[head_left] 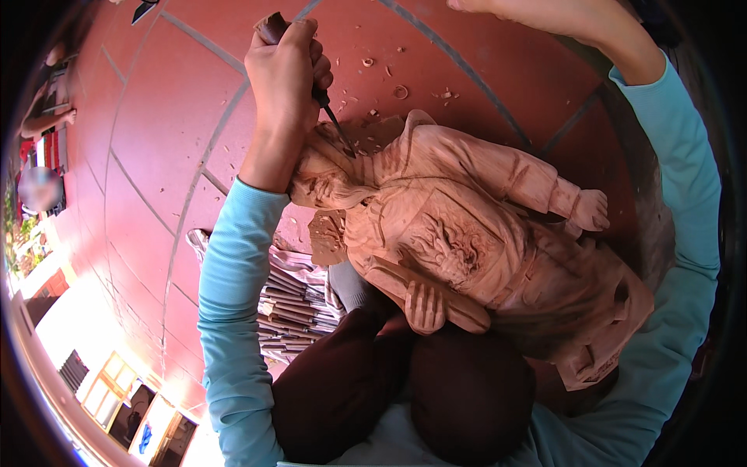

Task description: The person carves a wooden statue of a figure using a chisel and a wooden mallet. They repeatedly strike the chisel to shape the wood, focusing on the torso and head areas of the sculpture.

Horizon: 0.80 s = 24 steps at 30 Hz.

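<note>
Left hand [284, 74] fisted round a chisel [331, 109], blade tip on the wooden statue [467, 233] near its head. Right hand [467, 5] mostly out of frame, grip can't be told. Shavings [401, 92] on floor [171, 117].

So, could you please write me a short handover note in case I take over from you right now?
Left hand: closed round the wooden handle of a carving chisel, its blade tip set against the head of the wooden statue.
Right hand: almost wholly out of view at the top edge; its state cannot be told.
Statue: lies tilted across the lap, head towards the red tiled floor.
Spare carving tools: bundled on a cloth by the left knee.
Done: robe, hands and chest relief are shaped; wood chips lie on the tiles.
Left: probably the detail round the head, where the blade sits.
</note>
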### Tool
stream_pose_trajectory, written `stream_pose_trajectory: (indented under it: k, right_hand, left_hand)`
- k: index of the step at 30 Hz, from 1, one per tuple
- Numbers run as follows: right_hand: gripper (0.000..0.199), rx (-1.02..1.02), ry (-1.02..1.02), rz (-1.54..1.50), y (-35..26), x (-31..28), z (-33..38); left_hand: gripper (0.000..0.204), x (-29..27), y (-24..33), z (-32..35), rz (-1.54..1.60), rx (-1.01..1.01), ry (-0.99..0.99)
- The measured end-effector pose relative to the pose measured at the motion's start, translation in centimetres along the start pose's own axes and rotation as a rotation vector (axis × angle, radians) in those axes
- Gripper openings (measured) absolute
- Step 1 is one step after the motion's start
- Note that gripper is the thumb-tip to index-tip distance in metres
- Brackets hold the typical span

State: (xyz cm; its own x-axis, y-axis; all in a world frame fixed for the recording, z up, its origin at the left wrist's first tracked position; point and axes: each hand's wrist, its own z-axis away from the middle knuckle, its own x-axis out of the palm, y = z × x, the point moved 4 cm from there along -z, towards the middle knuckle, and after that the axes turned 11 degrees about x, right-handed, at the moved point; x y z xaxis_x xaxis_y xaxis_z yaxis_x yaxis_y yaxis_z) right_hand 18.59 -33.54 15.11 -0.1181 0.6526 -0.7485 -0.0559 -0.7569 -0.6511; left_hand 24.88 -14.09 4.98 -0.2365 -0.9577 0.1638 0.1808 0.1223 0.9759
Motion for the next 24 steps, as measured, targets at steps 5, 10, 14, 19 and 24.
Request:
stream_pose_trajectory:
  k: [5,10,14,19,24]
  right_hand:
    - [0.055,0.175,-0.129,-0.109,0.8,0.0,-1.2]
    - [0.055,0.021,-0.201,0.210,0.1,-0.5,-2.2]
    - [0.059,0.434,-0.304,0.128,-0.4,-0.5,-1.7]
    - [0.060,0.376,-0.319,0.145,0.0,0.7,-2.9]
    - [0.062,0.399,-0.344,0.134,0.5,0.3,-3.0]
  left_hand:
    - [0.020,0.9,-0.3,-0.3,-0.019,-0.005,-0.032]
    - [0.019,0.9,-1.5,-1.3,-0.162,-0.049,-0.108]
    - [0.019,1.5,-1.8,-1.3,-0.127,-0.064,-0.117]
    - [0.019,0.1,-1.7,-1.5,-0.143,-0.090,-0.071]
    - [0.019,0.5,-2.1,-1.3,-0.167,-0.125,-0.089]
